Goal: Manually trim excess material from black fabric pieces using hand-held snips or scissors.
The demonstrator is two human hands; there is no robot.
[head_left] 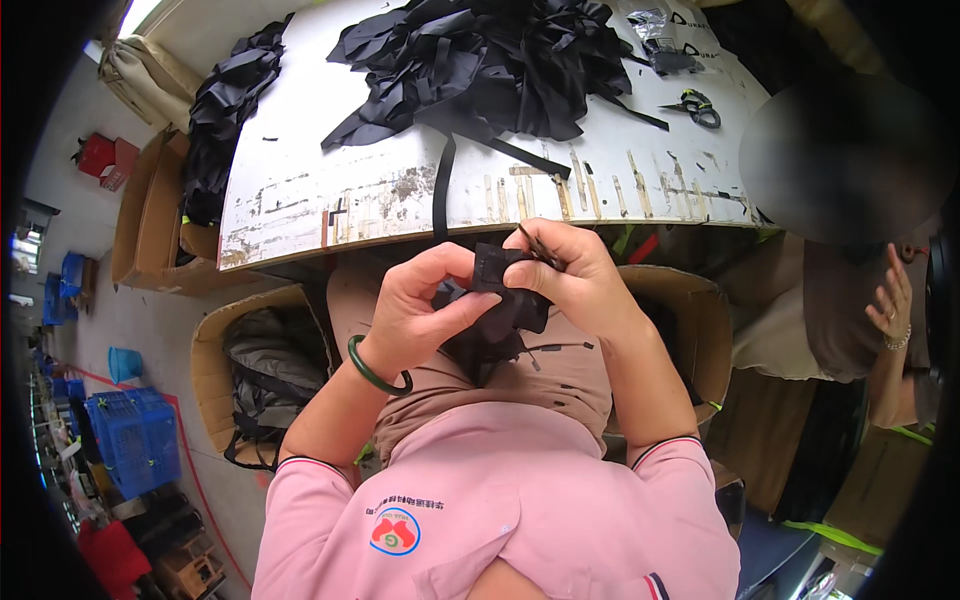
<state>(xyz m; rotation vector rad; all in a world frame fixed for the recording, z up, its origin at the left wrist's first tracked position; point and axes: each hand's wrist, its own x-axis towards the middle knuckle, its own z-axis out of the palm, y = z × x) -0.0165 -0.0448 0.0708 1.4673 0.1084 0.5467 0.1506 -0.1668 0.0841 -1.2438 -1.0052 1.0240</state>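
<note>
Over my lap, my left hand pinches the left edge of a small black fabric piece between thumb and fingers. My right hand is closed on the upper right of the same piece, its thumb pressed on the cloth. A slim dark tool, perhaps thread snips, shows among the right fingers; most of it is hidden. The fabric hangs in folds below both hands, in front of the table edge.
On the white, worn table lie a large heap of black fabric pieces, scissors and a clear plastic bag. More black fabric drapes over its left end. Cardboard boxes flank my legs. Another person's hand is at right.
</note>
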